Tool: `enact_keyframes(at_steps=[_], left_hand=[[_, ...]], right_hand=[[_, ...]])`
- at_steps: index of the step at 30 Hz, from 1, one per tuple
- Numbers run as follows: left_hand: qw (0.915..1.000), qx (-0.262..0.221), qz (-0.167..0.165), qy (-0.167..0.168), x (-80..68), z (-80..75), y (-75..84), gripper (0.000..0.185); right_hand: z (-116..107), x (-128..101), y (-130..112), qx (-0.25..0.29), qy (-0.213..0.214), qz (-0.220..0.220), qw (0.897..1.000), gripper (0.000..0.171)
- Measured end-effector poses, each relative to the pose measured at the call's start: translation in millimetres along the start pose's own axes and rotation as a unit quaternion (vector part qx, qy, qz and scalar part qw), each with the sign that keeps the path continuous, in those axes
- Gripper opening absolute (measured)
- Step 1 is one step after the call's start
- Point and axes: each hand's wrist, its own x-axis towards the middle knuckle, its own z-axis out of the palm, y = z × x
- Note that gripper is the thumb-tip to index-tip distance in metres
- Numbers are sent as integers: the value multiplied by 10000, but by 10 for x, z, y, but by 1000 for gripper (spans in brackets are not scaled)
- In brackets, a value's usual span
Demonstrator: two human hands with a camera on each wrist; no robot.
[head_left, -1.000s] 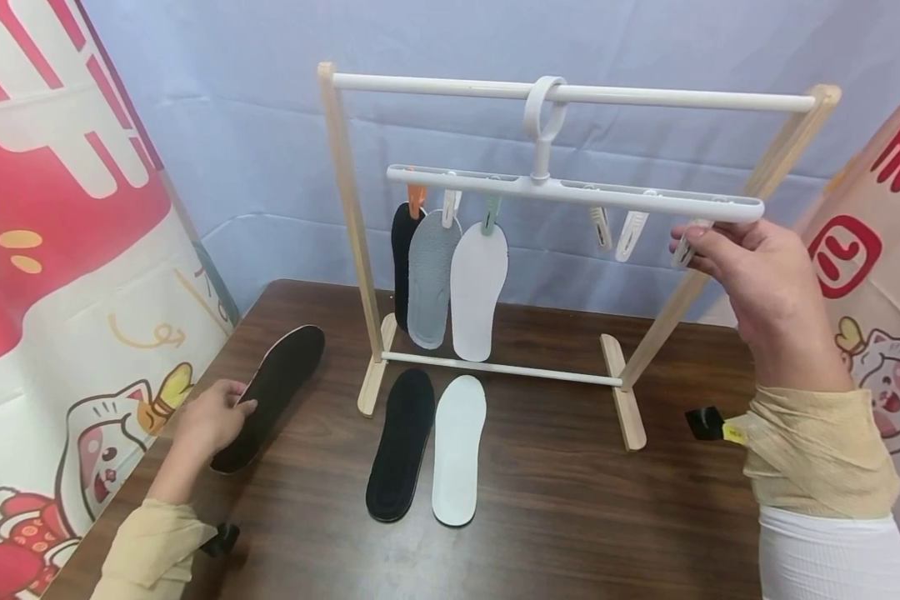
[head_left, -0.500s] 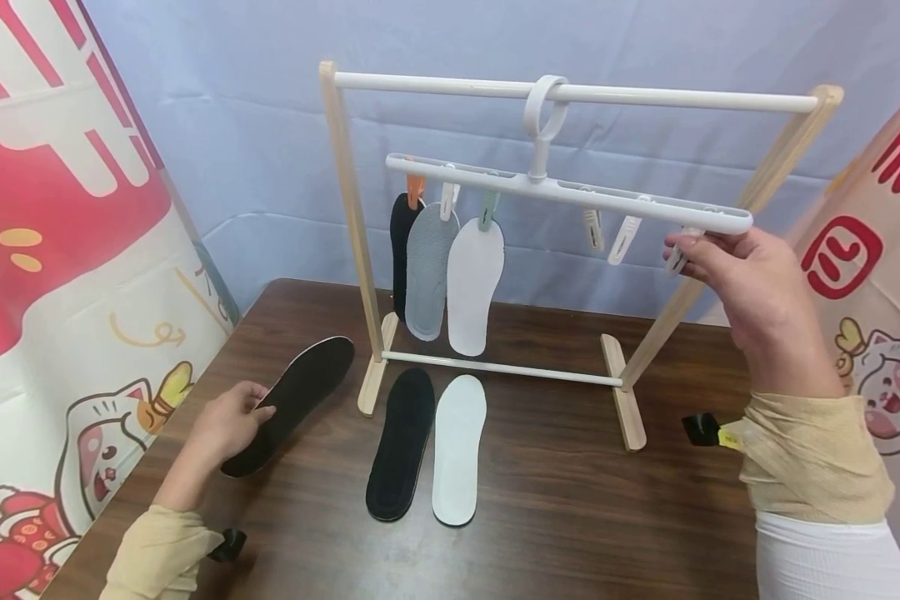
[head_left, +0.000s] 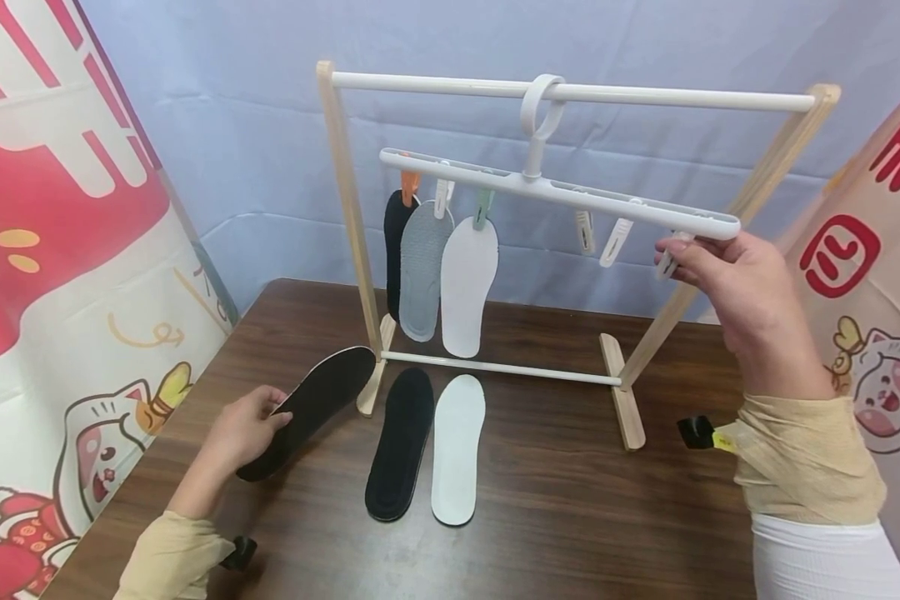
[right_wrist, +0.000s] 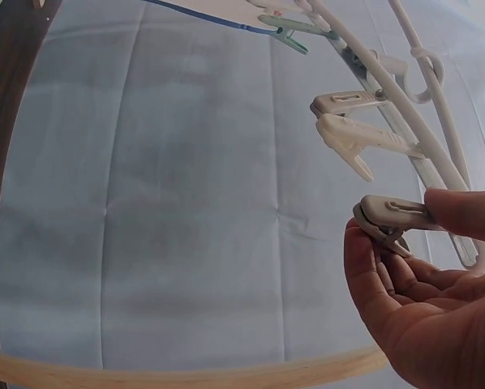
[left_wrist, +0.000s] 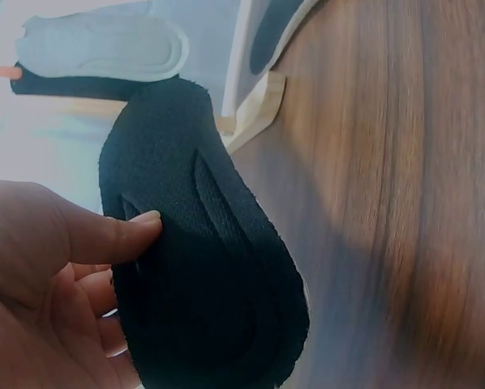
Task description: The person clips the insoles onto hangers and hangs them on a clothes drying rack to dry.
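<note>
My left hand point(head_left: 249, 427) pinches a black insole point(left_wrist: 198, 243) by its edge, thumb on the upper face, tilted over the table's left side. At the hanger's right end, my right hand point(head_left: 746, 279) holds a pale clothes peg point(right_wrist: 397, 212) between thumb and fingers. The white hanger point(head_left: 570, 196) hooks over the rack's top rod and slopes down toward that hand. From its left pegs hang a black insole point(head_left: 393, 258), a grey insole point(head_left: 423, 275) and a white insole point(head_left: 468, 292). Two further pale pegs, one of them a white peg point(head_left: 617, 242), hang without insoles.
On the brown table point(head_left: 570, 500) lie another black insole point(head_left: 400, 446) and a white insole point(head_left: 459, 450), side by side before the rack. The rack has wooden posts point(head_left: 352, 208) and a low white crossbar point(head_left: 502, 367). A pale blue cloth point(head_left: 232, 125) stands behind.
My left hand has carried the black insole rightward, closer to the rack's left foot. The hanger's right end has come down and left with my right hand, while its left end has risen.
</note>
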Motion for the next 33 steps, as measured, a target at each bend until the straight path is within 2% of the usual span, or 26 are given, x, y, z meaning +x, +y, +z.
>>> enact_keyframes(at_steps=[6,24,33], left_hand=[[9998,-55,165,40,-6,63,87,19],[9992,-279,287,-26,-85,271,375,14],[9988,-325,379,12,-85,369,511,12]], right_hand=[[9,-4,-5,-280,13,-21,9996,10],[6,-25,-13,-751,81,132,9971,11],[19,-39,-18,-338,21,57,9994,10]])
